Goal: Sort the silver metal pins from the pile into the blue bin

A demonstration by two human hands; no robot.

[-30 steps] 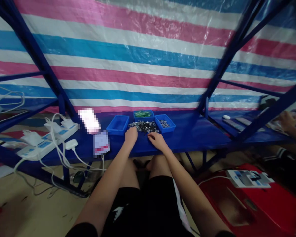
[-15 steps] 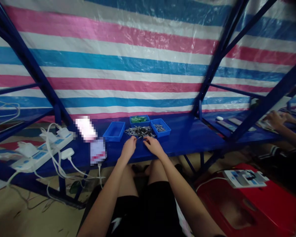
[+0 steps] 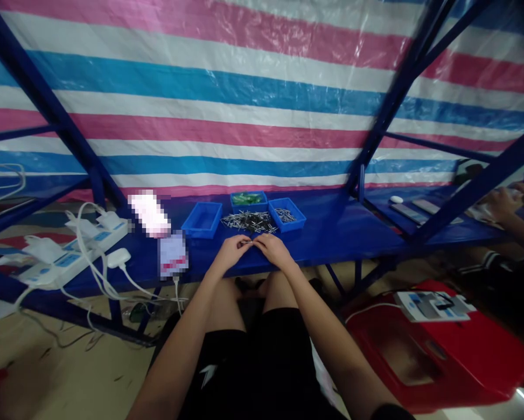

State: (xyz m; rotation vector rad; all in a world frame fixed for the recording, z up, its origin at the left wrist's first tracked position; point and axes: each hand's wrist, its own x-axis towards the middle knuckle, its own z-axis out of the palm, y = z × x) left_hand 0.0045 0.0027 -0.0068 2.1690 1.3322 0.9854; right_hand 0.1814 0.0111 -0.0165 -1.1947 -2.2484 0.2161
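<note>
My left hand (image 3: 233, 251) and my right hand (image 3: 271, 248) meet over the front of the blue table (image 3: 332, 236). Between their fingertips is a thin silvery pin (image 3: 247, 241), pinched by both; its details are too small to make out. Just beyond them lies a loose pile of silver and dark pins (image 3: 250, 221). Behind the pile a blue tray (image 3: 248, 207) holds green pieces. To the right, another blue tray (image 3: 297, 225) contains more silver pins. On the left sits a blue tray (image 3: 202, 220) with a bare bottom.
A white power strip (image 3: 78, 256) with cables and chargers lies at left, beside two blurred-out devices (image 3: 173, 254). Blue frame posts (image 3: 382, 116) slant up on both sides. A red stool (image 3: 472, 350) carries another power strip (image 3: 435, 306). A co-worker's hands (image 3: 505, 204) show far right.
My hands have come together from being apart at the pile's near edge, and a pin now shows between them. The camera view has tilted down slightly.
</note>
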